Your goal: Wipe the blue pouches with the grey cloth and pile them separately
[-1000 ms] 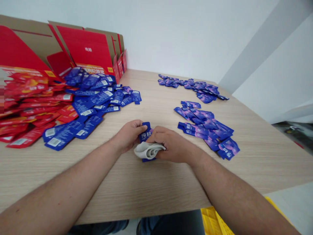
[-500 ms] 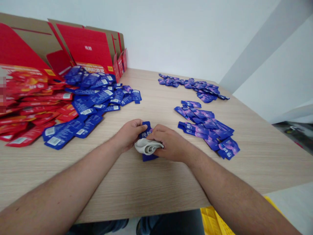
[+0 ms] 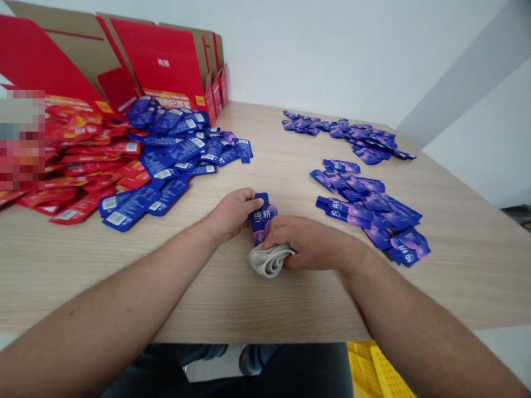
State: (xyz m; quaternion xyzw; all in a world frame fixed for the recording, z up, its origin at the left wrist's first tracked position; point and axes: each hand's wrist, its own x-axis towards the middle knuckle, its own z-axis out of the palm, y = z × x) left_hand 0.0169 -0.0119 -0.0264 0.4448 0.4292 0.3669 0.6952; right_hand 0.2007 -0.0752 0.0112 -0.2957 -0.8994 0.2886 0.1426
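Observation:
A blue and purple sachet (image 3: 263,217) with white characters lies on the wooden table (image 3: 257,298) between my hands. My left hand (image 3: 230,213) pinches its upper left edge with curled fingers. My right hand (image 3: 307,242) is closed round a bunched grey-white cloth (image 3: 269,261) and presses it on the lower part of the sachet. To the right, within short reach of my right hand, lies a row of the same sachets (image 3: 369,210).
A heap of blue sachets (image 3: 174,157) and red sachets (image 3: 78,166) covers the left side, with flat red cartons (image 3: 166,72) leaning on the wall behind. Another sachet row (image 3: 348,135) lies at the far right. A yellow crate (image 3: 375,370) sits under the table edge.
My right hand with the cloth has slid down the sachet toward me, baring more of its printed face. My head has shifted, so the whole scene sits differently in view.

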